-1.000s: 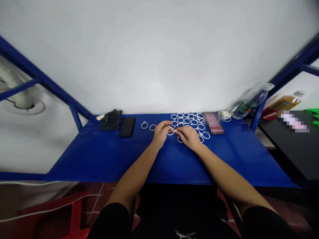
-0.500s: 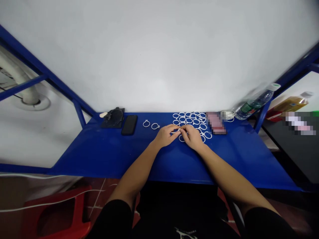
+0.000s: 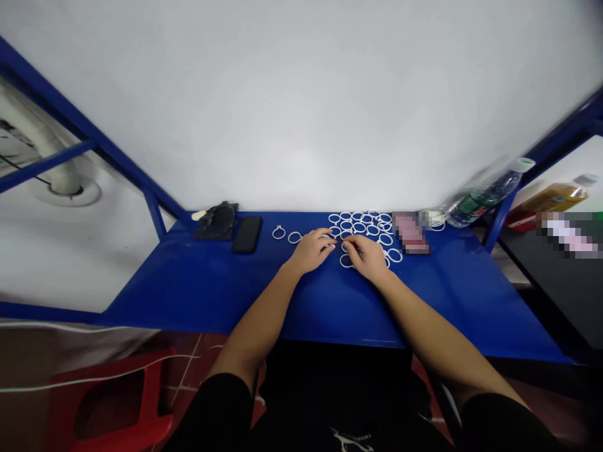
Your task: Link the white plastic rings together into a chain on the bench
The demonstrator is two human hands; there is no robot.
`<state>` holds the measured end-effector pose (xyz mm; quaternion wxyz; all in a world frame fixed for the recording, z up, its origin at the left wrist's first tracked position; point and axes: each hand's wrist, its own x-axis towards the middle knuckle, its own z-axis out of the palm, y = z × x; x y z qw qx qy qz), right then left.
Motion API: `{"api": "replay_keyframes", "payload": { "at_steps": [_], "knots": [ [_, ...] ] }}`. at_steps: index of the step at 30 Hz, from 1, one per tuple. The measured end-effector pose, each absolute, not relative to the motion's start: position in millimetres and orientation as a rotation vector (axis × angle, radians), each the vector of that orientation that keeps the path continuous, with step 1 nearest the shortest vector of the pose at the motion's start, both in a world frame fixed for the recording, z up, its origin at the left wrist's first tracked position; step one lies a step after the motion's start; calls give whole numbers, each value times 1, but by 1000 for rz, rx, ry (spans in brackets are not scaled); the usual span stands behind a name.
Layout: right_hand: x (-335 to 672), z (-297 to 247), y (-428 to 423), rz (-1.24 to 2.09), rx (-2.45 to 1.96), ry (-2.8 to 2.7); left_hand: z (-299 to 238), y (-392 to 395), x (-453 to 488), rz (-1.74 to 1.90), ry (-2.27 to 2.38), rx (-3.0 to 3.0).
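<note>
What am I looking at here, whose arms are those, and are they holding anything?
There's no machine here: these are a person's own bare left hand and right hand, seen from a camera worn on the head, looking forward and down. They're over a blue table. Many small white rings lie there, mostly around and beyond the right hand. A black phone lies to the left; a clear bottle is at the far right. Both hands' fingertips are near rings, but I can't tell whether either grips one.

The person wears a black shirt [image 3: 325, 389] having short black sleeves [image 3: 214, 411]; a white printed figure [image 3: 347, 443] and tiny lettering [image 3: 362, 437] are on its near side
</note>
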<state>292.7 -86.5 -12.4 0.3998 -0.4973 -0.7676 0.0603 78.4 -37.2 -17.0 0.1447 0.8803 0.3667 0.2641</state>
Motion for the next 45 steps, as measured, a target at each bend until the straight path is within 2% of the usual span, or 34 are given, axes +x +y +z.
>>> {"api": "replay_keyframes", "payload": {
  "at_steps": [3,9,15,20,29,39,45],
  "knots": [
    [294,-13,-86,133,-1251,-1927,-22,-33,76,555,1219,2582],
    [294,-14,-85,124,-1219,-1952,-24,-31,73,471,1552,2514],
    [294,-13,-86,126,-1218,-1968,-25,-30,74,499,1429,2551],
    [294,-13,-86,151,-1230,-1963,-20,-30,72,589,1537,2477],
    [294,-16,-85,141,-1204,-1965,-17,-38,79,384,1304,2590],
    [294,-15,-84,127,-1188,-1977,-32,-33,83,518,1221,2633],
    [295,-15,-84,124,-1193,-1988,-24,-25,71,791,1332,2590]
  ]
}}
